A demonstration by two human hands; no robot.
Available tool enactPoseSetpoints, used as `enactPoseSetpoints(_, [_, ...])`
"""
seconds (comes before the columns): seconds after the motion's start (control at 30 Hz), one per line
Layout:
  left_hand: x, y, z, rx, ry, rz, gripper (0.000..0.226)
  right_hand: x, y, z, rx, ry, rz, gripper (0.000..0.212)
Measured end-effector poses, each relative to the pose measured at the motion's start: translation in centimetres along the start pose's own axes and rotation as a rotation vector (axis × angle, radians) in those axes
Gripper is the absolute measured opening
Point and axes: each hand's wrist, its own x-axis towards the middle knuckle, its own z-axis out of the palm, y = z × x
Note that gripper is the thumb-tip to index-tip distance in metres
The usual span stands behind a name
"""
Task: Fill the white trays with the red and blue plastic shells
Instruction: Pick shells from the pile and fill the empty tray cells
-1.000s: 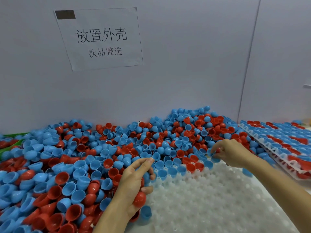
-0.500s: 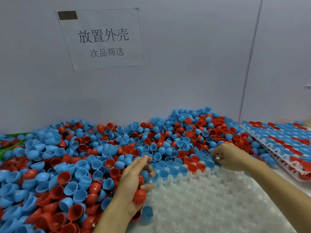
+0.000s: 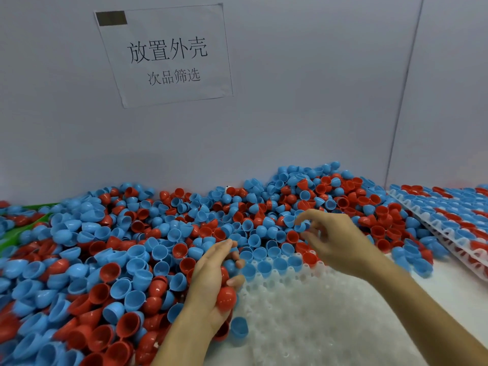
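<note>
The right hand (image 3: 335,241) pinches a blue shell (image 3: 300,227) just beyond the white tray's (image 3: 317,313) filled far row, empty sockets lying toward the person, while the left hand (image 3: 214,281) cups spare shells (image 3: 225,298) at the tray's left edge

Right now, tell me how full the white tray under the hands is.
Mostly empty. The white tray has blue and red shells only in its far rows; its nearer pockets are bare.

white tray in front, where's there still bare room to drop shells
Free: the near and right cells of the white tray, between the left hand and right forearm. Crowded: its far row, already filled, the loose shell pile left and behind, and the filled trays far right.
</note>
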Motion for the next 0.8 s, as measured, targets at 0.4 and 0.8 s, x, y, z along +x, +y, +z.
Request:
enactPoseSetpoints(0.4, [-0.6,0.4,0.0,0.018,0.037,0.018,0.027,-3.1,-9.0,5.1,0.173,-0.247,-0.395,0.036])
enactPoseSetpoints(0.8, [-0.8,-0.2,0.4,0.263,-0.143,0.073,0.033,-3.9,-7.2,4.8,0.5,0.094,-0.185,0.021])
